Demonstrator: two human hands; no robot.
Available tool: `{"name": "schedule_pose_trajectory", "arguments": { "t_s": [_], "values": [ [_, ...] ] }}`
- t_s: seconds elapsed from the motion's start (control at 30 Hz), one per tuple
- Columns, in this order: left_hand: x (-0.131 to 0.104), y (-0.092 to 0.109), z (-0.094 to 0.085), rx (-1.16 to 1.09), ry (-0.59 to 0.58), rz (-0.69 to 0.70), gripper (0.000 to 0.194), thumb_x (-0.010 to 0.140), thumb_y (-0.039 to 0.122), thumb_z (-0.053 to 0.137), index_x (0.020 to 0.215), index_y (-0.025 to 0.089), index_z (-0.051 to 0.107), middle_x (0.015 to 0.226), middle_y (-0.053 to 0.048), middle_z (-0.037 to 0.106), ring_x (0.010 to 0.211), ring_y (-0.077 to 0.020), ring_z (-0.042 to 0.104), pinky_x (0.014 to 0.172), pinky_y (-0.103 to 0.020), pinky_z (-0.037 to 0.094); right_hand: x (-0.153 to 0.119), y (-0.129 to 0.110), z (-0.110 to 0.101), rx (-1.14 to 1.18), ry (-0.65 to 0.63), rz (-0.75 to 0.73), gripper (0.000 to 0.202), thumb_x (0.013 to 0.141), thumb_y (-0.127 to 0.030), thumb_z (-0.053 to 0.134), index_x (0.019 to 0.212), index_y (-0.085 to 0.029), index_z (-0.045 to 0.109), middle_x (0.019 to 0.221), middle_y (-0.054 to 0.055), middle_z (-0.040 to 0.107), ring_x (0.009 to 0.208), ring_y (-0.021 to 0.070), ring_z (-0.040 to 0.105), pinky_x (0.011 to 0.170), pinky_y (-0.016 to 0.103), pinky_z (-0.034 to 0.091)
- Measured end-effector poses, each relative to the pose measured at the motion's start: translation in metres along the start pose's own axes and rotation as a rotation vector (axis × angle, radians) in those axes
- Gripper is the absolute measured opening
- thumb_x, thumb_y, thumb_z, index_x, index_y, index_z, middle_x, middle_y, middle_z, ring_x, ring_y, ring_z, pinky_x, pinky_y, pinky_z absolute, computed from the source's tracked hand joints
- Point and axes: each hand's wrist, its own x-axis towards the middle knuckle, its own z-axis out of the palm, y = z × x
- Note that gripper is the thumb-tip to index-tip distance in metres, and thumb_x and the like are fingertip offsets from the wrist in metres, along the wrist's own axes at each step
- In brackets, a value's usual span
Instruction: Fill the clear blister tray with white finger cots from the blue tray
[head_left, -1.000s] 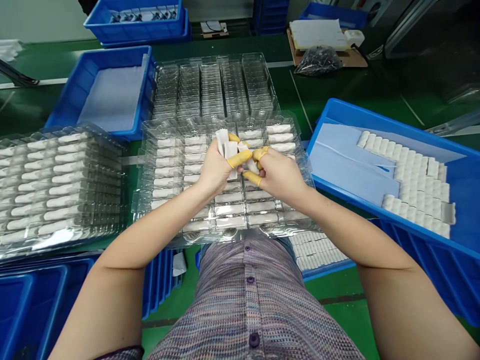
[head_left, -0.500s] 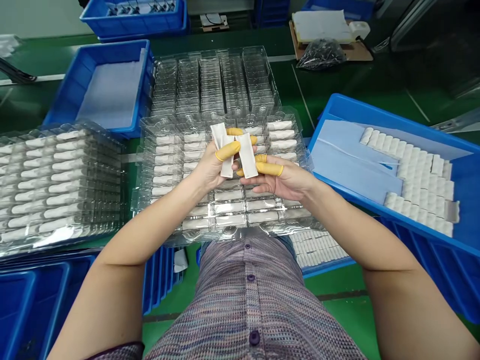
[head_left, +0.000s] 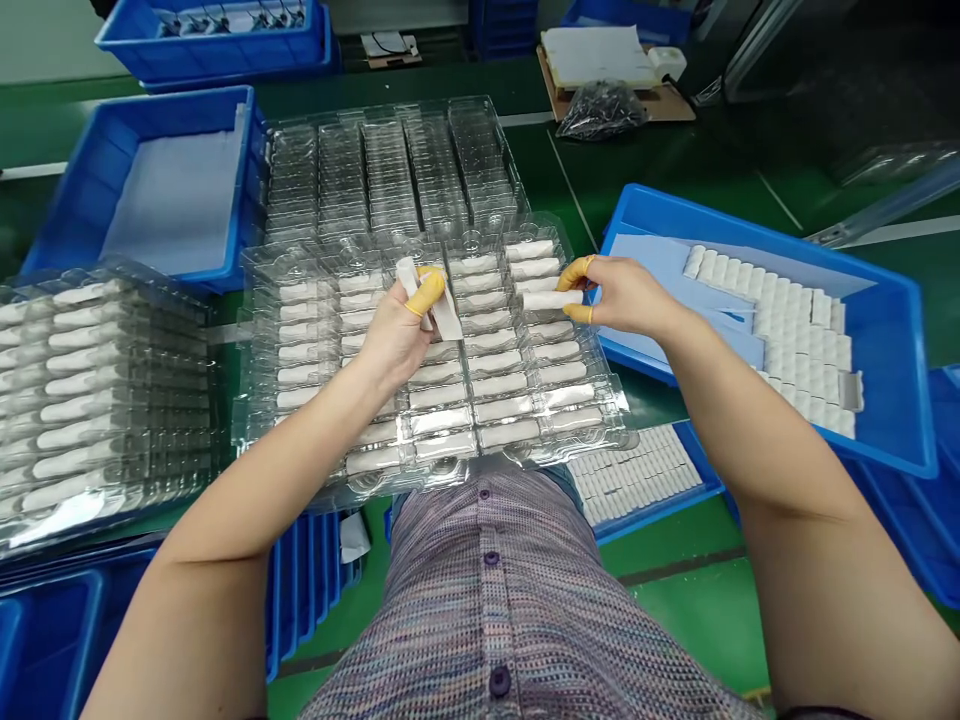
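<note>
My left hand (head_left: 401, 330), with a yellow finger cot on the thumb, is closed around a few flat white rectangular pieces (head_left: 448, 318) above the middle of a clear plastic tray (head_left: 621, 408). At the tray's right column, my right hand (head_left: 619, 290) pinches one white strip-like piece (head_left: 551, 300) by its right end, between fingers in yellow cots. That piece lies level over the column; whether it touches the tray I cannot tell. Rows of similar white pieces (head_left: 501, 385) fill many of the tray's slots.
A stack of filled clear trays (head_left: 105, 400) stands at left, and nested clear trays (head_left: 397, 170) lie behind. To the right sits a blue bin (head_left: 892, 400) with white pieces on paper. Another blue bin (head_left: 232, 240) holds paper at back left. A lower blue bin (head_left: 694, 490) contains more pieces.
My right hand has moved away from my left, out to the tray's right column, carrying one white piece. My left hand keeps the others. The view has shifted slightly right.
</note>
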Motion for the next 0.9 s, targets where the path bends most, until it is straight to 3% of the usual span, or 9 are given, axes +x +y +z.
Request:
{"name": "schedule_pose_trajectory", "arguments": {
  "t_s": [0.2, 0.37, 0.43, 0.5, 0.6, 0.67, 0.77, 0.83, 0.9],
  "values": [
    [-0.001, 0.000, 0.000, 0.068, -0.044, -0.007, 0.051, 0.063, 0.057, 0.100, 0.087, 0.025, 0.069, 0.065, 0.004, 0.059, 0.054, -0.0097, 0.052, 0.041, -0.022, 0.036, 0.010, 0.005, 0.010, -0.260, -0.009, -0.056, 0.031, 0.077, -0.025, 0.072, 0.107, -0.022, 0.076, 0.106, 0.010, 0.077, 0.105, 0.0341, 0.068, 0.084, 0.043, 0.053],
    [-0.006, 0.006, 0.003, 0.044, -0.097, 0.003, 0.045, 0.065, 0.048, 0.101, 0.088, 0.023, 0.070, 0.074, 0.002, 0.065, 0.059, -0.0084, 0.057, 0.042, -0.020, 0.034, 0.017, 0.002, 0.014, -0.266, -0.059, -0.081, 0.013, 0.083, -0.028, 0.073, 0.093, -0.023, 0.079, 0.101, 0.011, 0.076, 0.111, 0.0373, 0.066, 0.088, 0.048, 0.055],
    [-0.008, 0.007, 0.005, 0.049, -0.130, 0.027, 0.045, 0.064, 0.047, 0.101, 0.089, 0.023, 0.072, 0.077, 0.001, 0.068, 0.061, -0.0089, 0.060, 0.043, -0.020, 0.034, 0.013, -0.015, 0.017, -0.101, -0.016, -0.045, 0.011, 0.086, -0.032, 0.073, 0.090, -0.023, 0.079, 0.101, 0.012, 0.076, 0.109, 0.0368, 0.067, 0.091, 0.051, 0.056],
    [-0.011, 0.007, 0.007, 0.068, -0.176, 0.061, 0.047, 0.062, 0.048, 0.101, 0.091, 0.023, 0.073, 0.079, 0.001, 0.071, 0.061, -0.0096, 0.061, 0.044, -0.020, 0.035, 0.005, -0.041, 0.022, 0.267, -0.001, 0.027, 0.019, 0.091, -0.040, 0.072, 0.100, -0.023, 0.077, 0.108, 0.011, 0.077, 0.104, 0.0329, 0.071, 0.089, 0.050, 0.061],
    [-0.013, 0.006, 0.010, 0.116, -0.200, 0.086, 0.049, 0.059, 0.050, 0.101, 0.090, 0.023, 0.075, 0.081, -0.001, 0.075, 0.061, -0.0106, 0.062, 0.046, -0.021, 0.038, -0.009, -0.083, 0.032, 0.945, -0.206, 0.161, 0.034, 0.092, -0.052, 0.074, 0.111, -0.024, 0.073, 0.115, 0.010, 0.078, 0.097, 0.0263, 0.076, 0.080, 0.044, 0.067],
    [-0.014, 0.005, 0.011, 0.151, -0.194, 0.082, 0.048, 0.060, 0.050, 0.100, 0.091, 0.023, 0.075, 0.084, -0.002, 0.078, 0.065, -0.0127, 0.064, 0.048, -0.022, 0.040, -0.015, -0.102, 0.040, 1.228, -0.386, 0.229, 0.039, 0.086, -0.051, 0.083, 0.110, -0.023, 0.072, 0.112, 0.009, 0.079, 0.095, 0.0229, 0.078, 0.077, 0.037, 0.069],
    [-0.016, 0.006, 0.011, 0.172, -0.190, 0.090, 0.046, 0.063, 0.048, 0.099, 0.094, 0.023, 0.076, 0.090, -0.005, 0.081, 0.072, -0.0162, 0.068, 0.050, -0.023, 0.042, -0.018, -0.112, 0.049, 1.402, -0.489, 0.301, 0.041, 0.077, -0.043, 0.093, 0.106, -0.021, 0.072, 0.100, 0.005, 0.078, 0.086, 0.0161, 0.076, 0.071, 0.027, 0.067],
    [-0.017, 0.008, 0.011, 0.156, -0.172, 0.086, 0.047, 0.065, 0.048, 0.098, 0.097, 0.023, 0.075, 0.097, -0.006, 0.082, 0.076, -0.0171, 0.071, 0.051, -0.023, 0.042, -0.018, -0.112, 0.053, 1.424, -0.433, 0.323, 0.042, 0.073, -0.039, 0.095, 0.101, -0.021, 0.070, 0.092, 0.001, 0.074, 0.078, 0.0131, 0.072, 0.066, 0.024, 0.065],
    [-0.019, 0.010, 0.012, 0.120, -0.134, 0.065, 0.048, 0.067, 0.051, 0.097, 0.097, 0.022, 0.073, 0.105, -0.006, 0.081, 0.080, -0.0179, 0.073, 0.050, -0.022, 0.042, -0.017, -0.111, 0.056, 1.381, -0.293, 0.318, 0.040, 0.070, -0.036, 0.095, 0.093, -0.022, 0.066, 0.086, -0.001, 0.069, 0.074, 0.0121, 0.067, 0.062, 0.023, 0.062]
  ]
}}
